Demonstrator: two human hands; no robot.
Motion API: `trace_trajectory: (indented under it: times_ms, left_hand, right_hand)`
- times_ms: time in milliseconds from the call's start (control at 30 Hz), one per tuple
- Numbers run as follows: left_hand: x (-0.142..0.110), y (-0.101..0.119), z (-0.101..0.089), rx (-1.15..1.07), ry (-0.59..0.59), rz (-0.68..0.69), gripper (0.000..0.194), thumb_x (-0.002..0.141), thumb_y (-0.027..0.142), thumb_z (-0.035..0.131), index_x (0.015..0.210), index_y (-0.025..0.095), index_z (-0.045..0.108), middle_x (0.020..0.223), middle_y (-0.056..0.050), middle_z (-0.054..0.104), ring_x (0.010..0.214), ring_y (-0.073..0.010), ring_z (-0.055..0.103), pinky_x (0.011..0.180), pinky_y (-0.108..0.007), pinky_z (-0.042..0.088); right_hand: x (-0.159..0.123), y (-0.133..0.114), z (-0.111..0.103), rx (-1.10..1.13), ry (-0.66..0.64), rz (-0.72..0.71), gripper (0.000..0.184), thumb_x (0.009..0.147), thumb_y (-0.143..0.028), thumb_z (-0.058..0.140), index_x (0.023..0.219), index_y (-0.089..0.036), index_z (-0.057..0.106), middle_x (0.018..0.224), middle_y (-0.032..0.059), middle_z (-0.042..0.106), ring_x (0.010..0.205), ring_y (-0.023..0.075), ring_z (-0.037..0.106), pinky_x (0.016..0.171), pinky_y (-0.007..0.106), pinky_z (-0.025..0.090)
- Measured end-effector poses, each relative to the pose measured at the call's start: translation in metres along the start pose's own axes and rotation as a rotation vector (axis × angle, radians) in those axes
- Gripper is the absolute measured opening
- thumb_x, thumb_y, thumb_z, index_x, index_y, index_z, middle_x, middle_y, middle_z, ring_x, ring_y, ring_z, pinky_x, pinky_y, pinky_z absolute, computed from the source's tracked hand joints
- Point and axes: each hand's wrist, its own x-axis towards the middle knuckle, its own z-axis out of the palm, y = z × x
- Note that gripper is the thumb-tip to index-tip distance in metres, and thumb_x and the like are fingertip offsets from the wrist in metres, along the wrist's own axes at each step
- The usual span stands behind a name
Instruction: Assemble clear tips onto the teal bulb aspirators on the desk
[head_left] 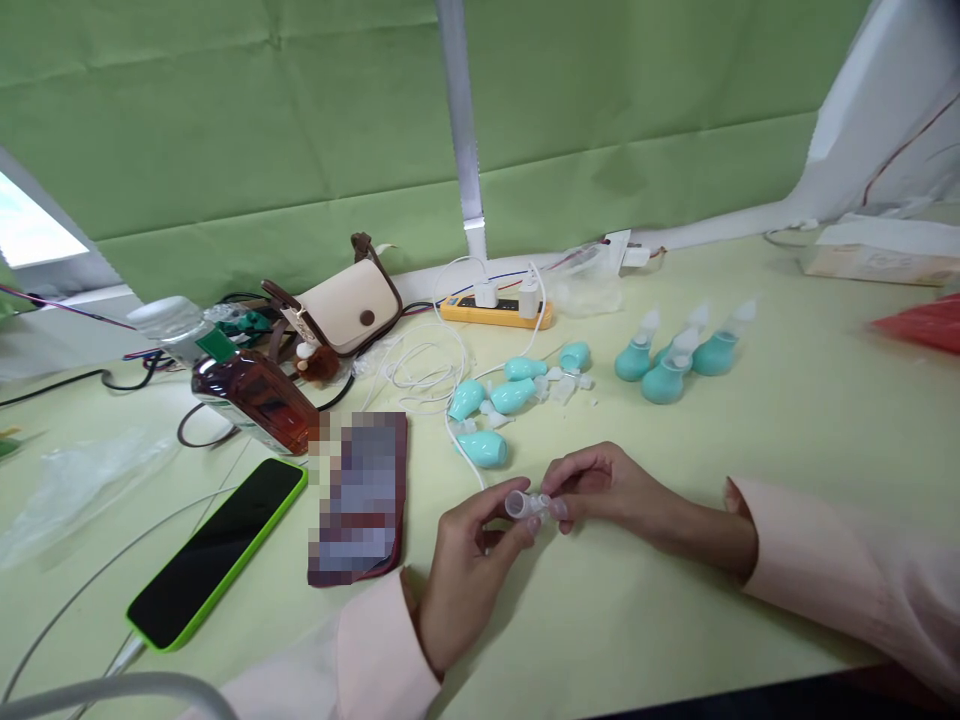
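One small clear plastic piece (528,505) is held between the left hand (465,565) and the right hand (611,490), well in front of the orange power strip (495,313), on its side toward the person. The left hand is partly closed, and its thumb and index finger grip the piece near a wide round opening. The right hand is also nearly closed, with the thumb and bent fingers pinched together at the other end of the same piece; how firmly each hand presses, I cannot tell. Just in front of the power strip lie five turquoise bulbs (484,448), close to one another, and among them are several loose clear parts (564,388), whose exact shape is too small to tell. To the right of the power strip, and a little nearer to the person, four bulbs with clear tips (666,380) stand upright in a close group. To the left of the power strip there is a cream handbag (352,305). Farther to the left of the strip, and nearer to the person, is a bottle (259,395) with amber liquid. A phone with a green edge (217,555) lies left of the strip too, much nearer to the person.
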Motion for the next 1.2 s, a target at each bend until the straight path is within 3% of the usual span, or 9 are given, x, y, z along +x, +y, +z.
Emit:
trace_trajectory:
  times_ms: [200, 400, 1200]
  left_hand:
    - [0.0003, 0.003, -0.0001, -0.007, -0.02, -0.018, 0.035, 0.071, 0.024, 0.058, 0.103, 0.012, 0.057, 0.083, -0.004, 0.062, 0.075, -0.0171, 0.056, 0.066, -0.027, 0.049]
    - [-0.0001, 0.0013, -0.0008, 0.034, -0.044, -0.002, 0.032, 0.072, 0.024, 0.057, 0.103, 0.014, 0.058, 0.087, -0.005, 0.064, 0.081, -0.019, 0.056, 0.067, -0.026, 0.048]
    - [-0.0007, 0.0056, -0.0004, 0.003, -0.031, -0.016, 0.032, 0.071, 0.023, 0.058, 0.103, 0.016, 0.058, 0.088, -0.004, 0.064, 0.081, -0.0185, 0.057, 0.069, -0.027, 0.048]
  right_hand:
    - [-0.0004, -0.0001, 0.0007, -0.077, 0.055, -0.126, 0.009, 0.059, -0.014, 0.068, 0.068, -0.015, 0.066, 0.065, 0.0001, 0.061, 0.057, 0.0071, 0.053, 0.053, 0.018, 0.042]
    - [-0.0009, 0.0001, 0.0023, -0.106, -0.027, -0.223, 0.01, 0.063, -0.011, 0.065, 0.07, -0.017, 0.066, 0.07, -0.0002, 0.059, 0.067, 0.0095, 0.055, 0.061, 0.02, 0.043]
    - [-0.0017, -0.0039, 0.0021, -0.139, -0.041, -0.141, 0.01, 0.063, -0.019, 0.066, 0.073, -0.018, 0.068, 0.069, 0.0005, 0.058, 0.067, 0.01, 0.054, 0.062, 0.022, 0.043]
